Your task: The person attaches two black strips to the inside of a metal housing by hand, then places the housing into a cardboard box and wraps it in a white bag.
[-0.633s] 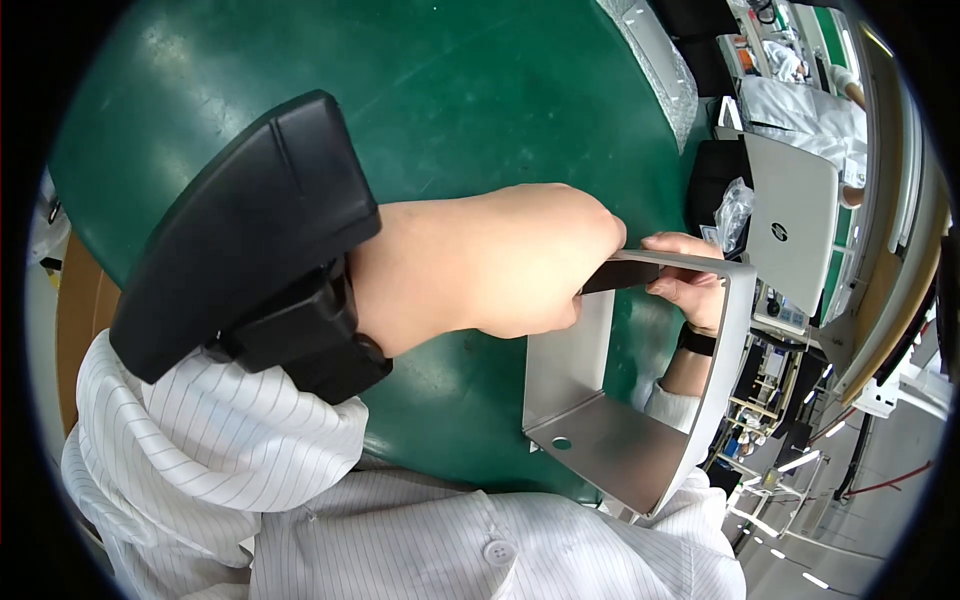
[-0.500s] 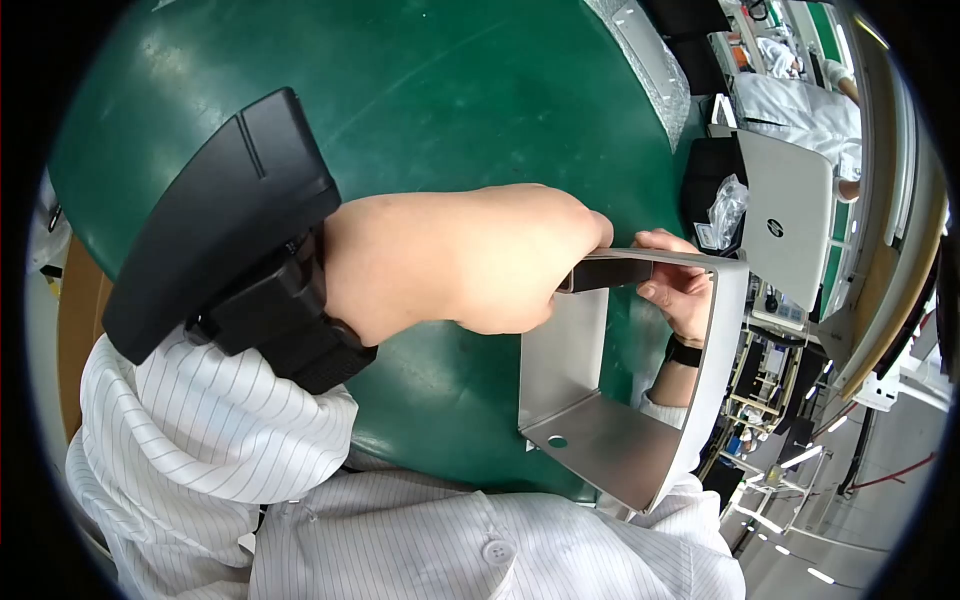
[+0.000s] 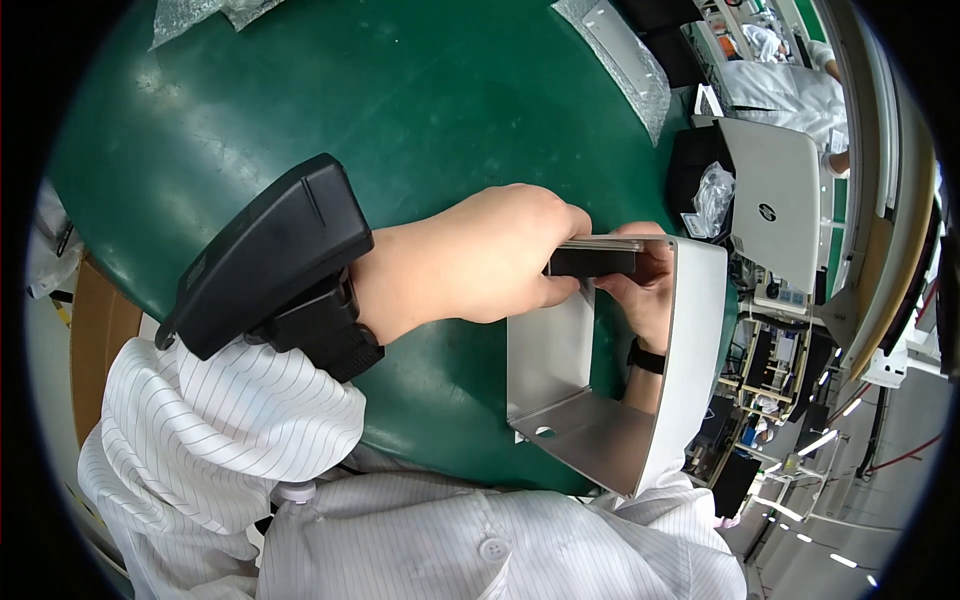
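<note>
Metal frame (image 3: 697,340), just one, stands right of centre, its open side toward the camera, its long axis running up and down the picture. One black block (image 3: 608,263) sits under its top wall. Two hands grip there: left hand (image 3: 515,250) pinching the left end, right hand (image 3: 648,295) (partly hidden) closed on the right. Upper right, one bubble bag (image 3: 655,112) contains one grey panel (image 3: 622,50).
</note>
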`<action>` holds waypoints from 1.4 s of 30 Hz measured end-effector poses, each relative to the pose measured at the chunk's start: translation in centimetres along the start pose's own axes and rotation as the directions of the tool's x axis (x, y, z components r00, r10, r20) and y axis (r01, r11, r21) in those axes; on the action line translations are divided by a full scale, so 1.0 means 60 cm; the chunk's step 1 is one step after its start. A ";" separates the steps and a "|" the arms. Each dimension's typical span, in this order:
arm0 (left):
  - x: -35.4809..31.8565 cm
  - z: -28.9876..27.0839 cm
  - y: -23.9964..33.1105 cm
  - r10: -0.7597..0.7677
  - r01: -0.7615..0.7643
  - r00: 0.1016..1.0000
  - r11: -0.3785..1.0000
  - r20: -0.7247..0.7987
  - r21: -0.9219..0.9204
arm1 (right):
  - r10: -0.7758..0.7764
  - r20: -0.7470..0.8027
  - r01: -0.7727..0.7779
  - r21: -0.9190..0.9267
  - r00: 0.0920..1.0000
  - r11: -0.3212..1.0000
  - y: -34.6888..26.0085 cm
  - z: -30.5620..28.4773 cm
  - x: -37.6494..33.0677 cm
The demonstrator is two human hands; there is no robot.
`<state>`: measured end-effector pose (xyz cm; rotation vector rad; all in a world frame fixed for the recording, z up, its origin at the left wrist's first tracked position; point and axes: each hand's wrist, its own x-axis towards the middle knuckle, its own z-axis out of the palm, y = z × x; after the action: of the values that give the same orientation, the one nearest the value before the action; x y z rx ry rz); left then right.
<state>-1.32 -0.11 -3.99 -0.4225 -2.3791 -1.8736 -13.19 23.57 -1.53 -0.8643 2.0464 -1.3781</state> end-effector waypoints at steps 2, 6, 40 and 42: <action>-0.004 -0.008 0.002 -0.021 0.022 1.000 1.000 0.016 -0.010 | -0.028 0.047 0.031 -0.059 0.999 0.998 0.005 -0.011 0.001; -0.002 -0.023 0.018 -0.101 0.105 0.990 0.994 0.102 -0.032 | -0.031 -0.030 0.025 -0.196 0.999 0.980 0.059 -0.071 -0.024; 0.034 0.069 0.133 -0.190 -0.108 0.961 0.406 -0.200 -0.908 | -0.417 -0.227 0.465 0.233 0.880 0.854 -0.185 -0.009 -0.059; 0.034 0.069 0.133 -0.201 -0.096 0.961 0.405 -0.191 -0.909 | -0.376 -0.240 0.438 0.306 0.895 0.845 -0.184 -0.012 -0.059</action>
<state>-0.70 5.88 2.96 -0.0880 -0.9400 -2.8993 -8.99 23.55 9.31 -1.0897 1.7001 -2.0443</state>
